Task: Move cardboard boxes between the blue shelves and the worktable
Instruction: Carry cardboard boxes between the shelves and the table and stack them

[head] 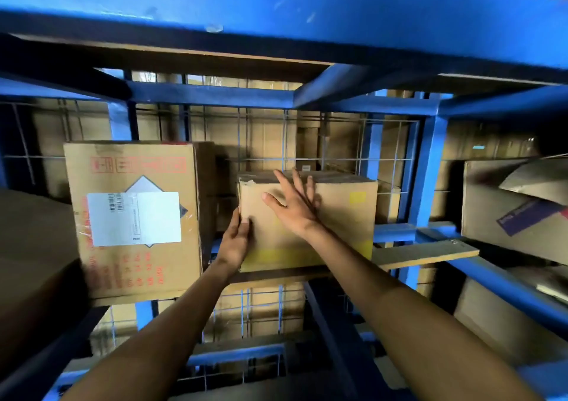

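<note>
Left hand [237,241] has its fingers curled round the left front edge of the small box [335,216], thumb on the front face, so it grips that corner. Right hand [293,204] lies flat on the front face w/ fingers straight and spread, tips near the top edge; it presses, it does not grasp. The box stands on the wooden board [430,254] of the blue shelf [425,167], approx. in the middle of the bay, just beside the big box [135,219] w/ the white label, a narrow gap between. I judge it stiff cardboard, dry, not slippery; the tape on the top corner looks worn. Weight is unknown, prob. moderate for this size. Best hold: both side faces low, or one hand under the front bottom edge after sliding it out a bit.
</note>
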{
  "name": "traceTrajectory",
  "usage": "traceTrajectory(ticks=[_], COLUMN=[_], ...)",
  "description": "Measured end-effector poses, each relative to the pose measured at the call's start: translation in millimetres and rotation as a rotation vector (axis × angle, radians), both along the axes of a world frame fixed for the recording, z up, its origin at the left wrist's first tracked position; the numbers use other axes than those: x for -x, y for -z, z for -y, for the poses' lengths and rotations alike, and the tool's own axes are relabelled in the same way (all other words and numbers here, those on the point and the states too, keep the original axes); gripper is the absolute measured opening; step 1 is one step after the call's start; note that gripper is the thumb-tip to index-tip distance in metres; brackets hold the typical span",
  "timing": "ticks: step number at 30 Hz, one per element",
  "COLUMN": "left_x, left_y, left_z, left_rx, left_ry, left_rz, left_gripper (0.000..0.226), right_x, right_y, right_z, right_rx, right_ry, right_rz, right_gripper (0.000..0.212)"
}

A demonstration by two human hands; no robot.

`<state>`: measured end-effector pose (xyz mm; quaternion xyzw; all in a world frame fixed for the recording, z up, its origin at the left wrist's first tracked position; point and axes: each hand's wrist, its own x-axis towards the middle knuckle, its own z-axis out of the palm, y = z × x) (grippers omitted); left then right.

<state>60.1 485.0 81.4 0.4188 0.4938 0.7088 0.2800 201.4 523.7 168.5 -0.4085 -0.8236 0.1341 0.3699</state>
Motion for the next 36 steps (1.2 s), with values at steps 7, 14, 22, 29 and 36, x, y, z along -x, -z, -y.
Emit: traceTrajectory(ticks=[7,14,22,29,36], left_x=[-10.5,-50.1,-65.9,-53.9,-55.4], left_y=[28.6,31.0,-5.9,-7.2,-12.1], left_z=[8.2,24.2,2.4,8.8,11.2], left_rx=[-0.057,-0.184,-0.114,-0.189,-0.158], left_ry=[-0.118,-0.141,-0.178,-0.23,-0.244], left_rz=[-0.264,-0.273,-0.423,-0.519,-0.554], left_gripper=[0.05,0.056,0.096,0.076,0.075], right_x=[-18.8,-43.2,-56.1,-67.1,-101.4], right_y=[25.6,35.5,39.0,20.7,18.8], right_z=[-34.7,-48.9,-41.0,-39.8,-70.8], right_rx=[-0.136,-0.312,-0.353,-0.285,0.115], right_ry=[0.135,0.156,0.16,0.08,0.209], right_rz=[-0.027,-0.203,-0.2,-0.112,-0.297], right_gripper=[0.078,0.068,0.056,0.03,0.088])
